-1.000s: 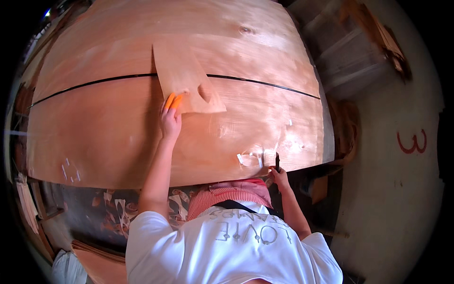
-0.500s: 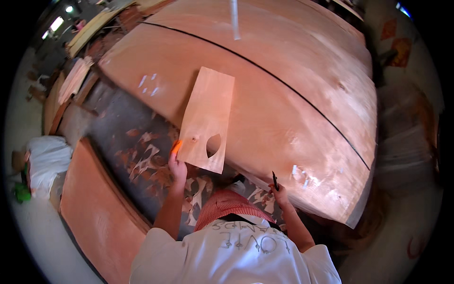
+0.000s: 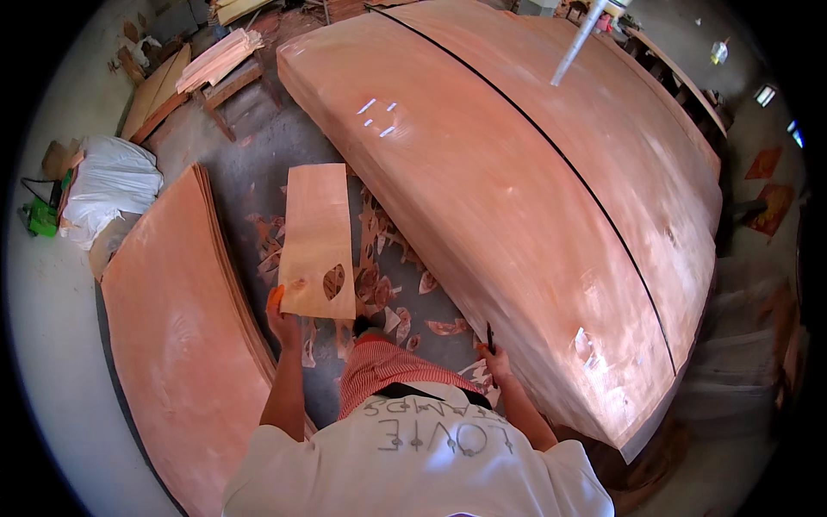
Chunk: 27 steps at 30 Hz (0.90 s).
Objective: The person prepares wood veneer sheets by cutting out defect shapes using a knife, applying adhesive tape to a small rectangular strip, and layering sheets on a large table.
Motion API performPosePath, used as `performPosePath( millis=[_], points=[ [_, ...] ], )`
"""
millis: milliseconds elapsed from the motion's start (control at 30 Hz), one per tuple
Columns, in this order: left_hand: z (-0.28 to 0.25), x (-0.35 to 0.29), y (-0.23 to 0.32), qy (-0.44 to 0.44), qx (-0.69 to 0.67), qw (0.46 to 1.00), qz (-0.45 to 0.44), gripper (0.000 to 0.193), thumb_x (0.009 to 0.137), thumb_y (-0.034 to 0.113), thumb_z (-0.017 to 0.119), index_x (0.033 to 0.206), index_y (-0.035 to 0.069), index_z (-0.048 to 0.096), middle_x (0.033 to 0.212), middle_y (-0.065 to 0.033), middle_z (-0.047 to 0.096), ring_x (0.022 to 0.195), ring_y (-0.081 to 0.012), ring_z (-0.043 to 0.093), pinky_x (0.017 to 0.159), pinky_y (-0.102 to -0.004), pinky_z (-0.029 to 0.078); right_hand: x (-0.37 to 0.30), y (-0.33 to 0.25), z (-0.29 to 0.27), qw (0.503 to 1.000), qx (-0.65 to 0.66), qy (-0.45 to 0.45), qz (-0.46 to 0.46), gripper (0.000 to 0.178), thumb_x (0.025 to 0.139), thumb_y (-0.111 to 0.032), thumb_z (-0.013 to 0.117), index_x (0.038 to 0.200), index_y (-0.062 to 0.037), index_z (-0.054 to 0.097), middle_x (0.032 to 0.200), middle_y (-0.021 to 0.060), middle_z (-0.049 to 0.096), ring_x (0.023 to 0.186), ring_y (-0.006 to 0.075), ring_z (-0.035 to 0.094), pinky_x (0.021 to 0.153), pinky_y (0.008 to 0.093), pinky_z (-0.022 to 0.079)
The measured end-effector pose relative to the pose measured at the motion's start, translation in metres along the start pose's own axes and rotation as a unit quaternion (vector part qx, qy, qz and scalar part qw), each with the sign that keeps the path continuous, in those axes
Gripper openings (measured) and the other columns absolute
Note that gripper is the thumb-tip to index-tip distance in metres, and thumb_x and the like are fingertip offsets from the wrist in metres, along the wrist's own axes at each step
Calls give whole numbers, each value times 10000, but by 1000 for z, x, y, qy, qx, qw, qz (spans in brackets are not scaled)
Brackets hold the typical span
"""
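Note:
My left hand [image 3: 282, 322] grips the near left corner of a long, thin wood veneer sheet [image 3: 316, 220]. Something orange [image 3: 275, 299] covers a finger or the thumb there. Close to the sheet's near end is a leaf-shaped hole [image 3: 333, 282], through which the floor scraps show. My right hand [image 3: 497, 363], closed around a slim black tool [image 3: 490, 335], is beside the near edge of a big stack of veneer [image 3: 517, 198]. Whether that tool is a knife or a pen is too small to tell.
A black strip [image 3: 551, 142] crosses the big stack. To my left lies a second veneer stack [image 3: 168, 319]. Veneer scraps [image 3: 379, 280] litter the grey floor between them. Farther off are a small wooden bench [image 3: 233, 84] with sheets on it and a white sack [image 3: 116, 181].
My view has turned, and the held veneer sheet has swung from over the big stack's edge to above the floor on the left. Both hands keep their holds.

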<state>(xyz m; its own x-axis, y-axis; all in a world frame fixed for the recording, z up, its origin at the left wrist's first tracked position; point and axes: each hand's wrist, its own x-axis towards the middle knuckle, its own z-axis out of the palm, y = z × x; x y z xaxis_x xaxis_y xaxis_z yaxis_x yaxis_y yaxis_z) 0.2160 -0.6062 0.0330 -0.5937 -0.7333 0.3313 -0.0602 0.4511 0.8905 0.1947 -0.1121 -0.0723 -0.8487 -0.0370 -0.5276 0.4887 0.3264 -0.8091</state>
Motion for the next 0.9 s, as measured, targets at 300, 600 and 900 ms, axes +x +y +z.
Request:
performPosePath(
  millis=[300, 600, 900],
  points=[
    [10, 136, -55, -127, 126, 984, 3, 279, 792, 35, 543, 1069, 53, 580, 1159, -128, 506, 1035, -264, 511, 839, -311, 429, 94, -38, 75, 989, -127, 7, 70, 180, 804, -198, 556, 877, -41, 606, 671, 49, 610, 579, 125, 577, 521, 254, 442],
    [-34, 285, -99, -238, 280, 926, -81, 235, 820, 109, 529, 1044, 100, 599, 956, -120, 608, 855, -280, 587, 735, -328, 472, 228, -264, 240, 894, -435, 4, -106, 265, 756, -200, 560, 1005, -114, 584, 907, 113, 608, 829, 319, 584, 714, 397, 468],
    [-17, 398, -168, -195, 420, 880, -105, 177, 836, 178, 517, 935, 109, 646, 876, -108, 634, 798, -278, 604, 701, -354, 478, 450, -470, 337, 849, -437, -15, -298, 339, 708, -59, 504, 1036, -101, 578, 995, 116, 582, 956, 306, 532, 811, 373, 440]
  ],
)
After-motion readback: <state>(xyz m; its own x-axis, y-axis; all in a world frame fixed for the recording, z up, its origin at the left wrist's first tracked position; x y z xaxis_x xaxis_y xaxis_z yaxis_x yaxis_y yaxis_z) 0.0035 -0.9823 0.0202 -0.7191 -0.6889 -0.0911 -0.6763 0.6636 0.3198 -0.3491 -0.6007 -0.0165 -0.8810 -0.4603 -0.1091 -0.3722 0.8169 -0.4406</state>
